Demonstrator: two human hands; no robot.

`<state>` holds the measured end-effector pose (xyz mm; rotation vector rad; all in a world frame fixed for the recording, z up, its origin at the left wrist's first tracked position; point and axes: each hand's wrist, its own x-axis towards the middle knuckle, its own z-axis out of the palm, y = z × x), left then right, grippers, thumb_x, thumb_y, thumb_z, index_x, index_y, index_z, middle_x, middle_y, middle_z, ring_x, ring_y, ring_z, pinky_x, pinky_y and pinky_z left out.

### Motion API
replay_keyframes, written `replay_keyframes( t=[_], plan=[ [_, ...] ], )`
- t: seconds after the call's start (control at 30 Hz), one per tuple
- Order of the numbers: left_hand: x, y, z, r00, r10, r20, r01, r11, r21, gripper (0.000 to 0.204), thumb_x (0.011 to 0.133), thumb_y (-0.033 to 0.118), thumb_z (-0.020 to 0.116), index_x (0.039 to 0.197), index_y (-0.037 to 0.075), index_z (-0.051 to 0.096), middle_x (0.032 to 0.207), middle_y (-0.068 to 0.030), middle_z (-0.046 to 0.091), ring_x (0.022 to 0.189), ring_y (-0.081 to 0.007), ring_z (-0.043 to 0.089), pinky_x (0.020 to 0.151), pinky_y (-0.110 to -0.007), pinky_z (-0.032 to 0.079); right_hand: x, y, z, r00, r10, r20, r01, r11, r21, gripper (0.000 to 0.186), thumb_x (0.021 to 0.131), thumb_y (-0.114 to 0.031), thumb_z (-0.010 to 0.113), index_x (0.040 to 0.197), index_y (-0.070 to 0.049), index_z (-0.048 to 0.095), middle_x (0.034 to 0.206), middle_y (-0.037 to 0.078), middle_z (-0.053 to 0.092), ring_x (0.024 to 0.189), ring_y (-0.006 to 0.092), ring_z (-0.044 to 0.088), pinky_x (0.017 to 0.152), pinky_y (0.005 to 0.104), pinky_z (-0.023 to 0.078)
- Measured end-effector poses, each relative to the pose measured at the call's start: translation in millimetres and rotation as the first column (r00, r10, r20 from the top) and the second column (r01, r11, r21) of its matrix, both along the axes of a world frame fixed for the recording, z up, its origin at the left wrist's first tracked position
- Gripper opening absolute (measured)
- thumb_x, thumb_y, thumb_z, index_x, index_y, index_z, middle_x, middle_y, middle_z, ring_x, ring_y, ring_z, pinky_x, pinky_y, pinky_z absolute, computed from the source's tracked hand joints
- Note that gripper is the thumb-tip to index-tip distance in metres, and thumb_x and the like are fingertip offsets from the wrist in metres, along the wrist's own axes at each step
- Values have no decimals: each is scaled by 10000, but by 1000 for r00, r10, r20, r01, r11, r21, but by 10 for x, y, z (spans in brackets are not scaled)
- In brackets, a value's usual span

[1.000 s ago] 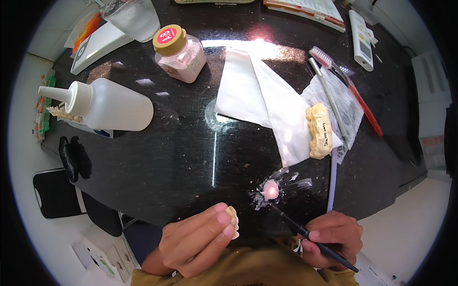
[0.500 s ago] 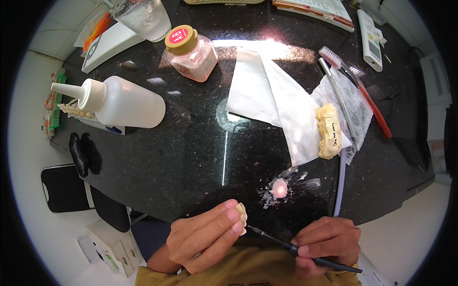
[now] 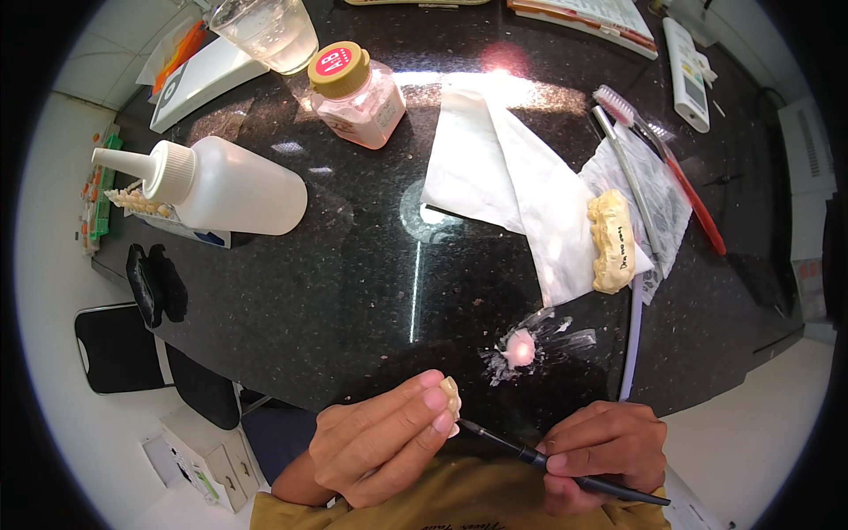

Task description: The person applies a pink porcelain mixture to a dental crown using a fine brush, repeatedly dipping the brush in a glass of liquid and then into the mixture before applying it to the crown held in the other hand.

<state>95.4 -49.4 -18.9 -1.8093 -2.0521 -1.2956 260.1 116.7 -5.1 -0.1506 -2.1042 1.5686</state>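
Between its thumb and fingers my left hand (image 3: 382,442) pinches a small ivory-coloured dental piece, apparently a row of false teeth (image 3: 452,403). Most of that piece is hidden by the fingertips. My right hand (image 3: 609,450) grips a fine brush (image 3: 533,454) with a black handle, held like a pen. The pointed tip of the brush is at the lower part of the teeth; whether it touches them I cannot tell. Beyond the hands, a small pink blob of paste (image 3: 519,350) lies on the black tabletop (image 3: 353,291), ringed by whitish smears.
A yellowish plaster dental cast (image 3: 612,243) rests on folded white tissue (image 3: 486,177). Beside it lie a metal tool (image 3: 629,181) and a red-handled toothbrush (image 3: 676,172). At left stand a white squeeze bottle (image 3: 238,187), a gold-lidded jar of pink powder (image 3: 362,106) and a glass (image 3: 269,35).
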Motion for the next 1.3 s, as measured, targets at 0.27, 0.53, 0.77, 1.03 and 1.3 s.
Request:
replay_keyframes(
  t=[0.27,0.53,0.77,1.03,1.3],
  plan=[
    [8,2,-7,1000,10,8,-10,1000,1,219,759,-32,772,960,-31,686,1007,-161,693,907,-274,724,759,-291,642,8,-7,-11,1000,-14,-11,14,1000,-12,220,671,-18,794,842,-12,657,733,103,665,619,227,699,556,283,594],
    [7,-4,11,1000,9,11,-9,1000,-13,221,758,-25,773,962,-26,688,1011,-160,693,907,-270,724,760,-292,643,3,-15,-8,1000,-16,-8,16,1000,6,212,676,-27,793,835,-21,653,729,95,665,620,222,699,547,280,592],
    [1,-1,13,1000,5,2,-5,1000,-10,218,760,-21,772,961,-30,687,1013,-161,691,911,-273,723,762,-297,644,-7,-22,-10,999,-30,-14,30,1000,0,204,685,-24,787,831,-17,645,730,104,662,608,220,693,544,282,591],
    [-8,-2,-4,1000,-5,-6,5,1000,1,216,764,-15,775,959,-31,685,1011,-159,691,909,-269,724,761,-293,642,45,-7,-19,996,-80,-41,80,997,-20,175,726,-28,762,851,-1,643,735,131,659,586,206,675,537,273,578],
    [-5,-5,-32,999,11,-31,-11,1000,22,215,755,-26,782,946,-30,682,997,-159,690,881,-259,728,727,-270,639,105,24,63,955,-211,208,185,973,137,232,766,-40,750,875,0,549,691,146,664,599,183,688,551,258,566]
  ],
)
